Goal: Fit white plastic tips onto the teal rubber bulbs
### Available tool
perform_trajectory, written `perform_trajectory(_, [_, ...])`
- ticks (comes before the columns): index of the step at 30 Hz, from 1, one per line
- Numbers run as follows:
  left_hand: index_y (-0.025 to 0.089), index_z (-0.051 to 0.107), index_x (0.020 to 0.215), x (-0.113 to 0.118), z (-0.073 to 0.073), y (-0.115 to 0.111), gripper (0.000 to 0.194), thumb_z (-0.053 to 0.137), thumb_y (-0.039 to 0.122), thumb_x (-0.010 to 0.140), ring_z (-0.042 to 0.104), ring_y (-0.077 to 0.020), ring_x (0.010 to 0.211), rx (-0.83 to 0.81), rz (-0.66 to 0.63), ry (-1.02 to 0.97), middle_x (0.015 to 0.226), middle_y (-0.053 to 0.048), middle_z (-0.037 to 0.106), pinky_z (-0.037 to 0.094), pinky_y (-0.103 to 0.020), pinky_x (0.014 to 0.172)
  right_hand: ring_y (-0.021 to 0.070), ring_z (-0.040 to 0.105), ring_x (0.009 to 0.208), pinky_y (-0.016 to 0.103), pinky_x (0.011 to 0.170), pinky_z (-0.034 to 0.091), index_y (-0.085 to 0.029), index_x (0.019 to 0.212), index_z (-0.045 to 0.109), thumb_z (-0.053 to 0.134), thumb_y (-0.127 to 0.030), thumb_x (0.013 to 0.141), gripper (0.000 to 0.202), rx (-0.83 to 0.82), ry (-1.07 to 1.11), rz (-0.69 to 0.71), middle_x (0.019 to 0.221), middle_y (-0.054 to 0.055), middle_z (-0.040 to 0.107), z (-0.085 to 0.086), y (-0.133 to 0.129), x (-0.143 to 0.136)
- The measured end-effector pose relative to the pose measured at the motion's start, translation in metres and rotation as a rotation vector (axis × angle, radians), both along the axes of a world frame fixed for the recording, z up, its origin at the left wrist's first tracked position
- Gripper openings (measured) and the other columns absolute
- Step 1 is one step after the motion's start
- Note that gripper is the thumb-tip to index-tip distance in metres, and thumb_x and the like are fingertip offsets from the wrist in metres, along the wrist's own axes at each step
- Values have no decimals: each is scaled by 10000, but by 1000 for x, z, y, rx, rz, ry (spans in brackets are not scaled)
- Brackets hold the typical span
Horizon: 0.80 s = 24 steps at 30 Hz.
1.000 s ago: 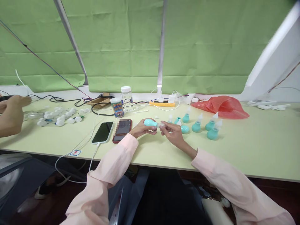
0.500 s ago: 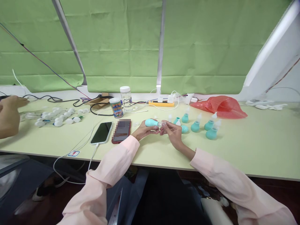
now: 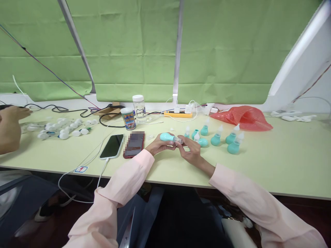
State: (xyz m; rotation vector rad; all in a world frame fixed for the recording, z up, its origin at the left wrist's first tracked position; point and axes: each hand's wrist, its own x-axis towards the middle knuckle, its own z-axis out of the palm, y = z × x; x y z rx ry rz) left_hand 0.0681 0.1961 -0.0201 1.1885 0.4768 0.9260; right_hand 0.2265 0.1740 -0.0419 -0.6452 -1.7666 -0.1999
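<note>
My left hand (image 3: 159, 146) is wrapped round a teal nasal aspirator bulb (image 3: 167, 137), which lies sideways with its neck to the right. A clear plastic piece (image 3: 179, 140) sits at the neck, and my right hand (image 3: 190, 150) pinches it between thumb and fingers. Whether that piece is fully seated on the neck I cannot tell. Just right of my right hand lie a loose teal bulb (image 3: 203, 142) and a white nozzle (image 3: 197, 136). Several teal aspirators with clear tips stand farther right, among them one aspirator (image 3: 233, 147) nearest the front.
Two phones, a white one (image 3: 112, 147) and a red-cased one (image 3: 134, 144), lie left of my hands. Behind stand a printed can (image 3: 128, 119), a clear jar (image 3: 139, 108), an orange power strip (image 3: 178, 114) and a red bag (image 3: 243, 117). Another person's hand (image 3: 10, 127) is far left.
My right hand's fingers have shifted and tilted downward a little on the clear piece, uncovering more of the things behind. The bulb stays in my left hand, nearly unmoved.
</note>
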Motion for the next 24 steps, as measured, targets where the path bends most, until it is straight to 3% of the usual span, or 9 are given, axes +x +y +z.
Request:
perform_trajectory(5, [116,496,834,-2,4,-3,323,669,240,591,564,-142,610,-3,-77,-4,689,-35,569,449,-290,581,127,564,598,243,516,468,-202,982,515,488,-149,763,227,190,-155,38,737,43,626,5,-1,5])
perform_trajectory(13, [110,507,800,-4,1,-2,262,640,180,585,540,-122,551,-22,-123,-32,652,-38,573,408,-237,509,126,547,606,229,517,441,-165,1030,459,496,-131,758,277,348,-326,22,673,36,580,3,5,9])
perform_trajectory(19, [110,512,776,-6,5,-2,241,624,206,585,494,-89,449,-68,-164,-18,600,-28,558,345,-196,422,115,511,585,217,492,407,-178,1019,450,486,-140,766,258,323,-376,33,650,24,532,5,3,9])
perform_trajectory(24, [107,525,782,-8,7,-2,243,639,208,593,513,-93,498,-8,-84,21,630,-32,562,359,-200,450,105,504,585,206,477,393,-188,928,451,461,-129,776,164,171,-324,138,668,23,522,6,4,8])
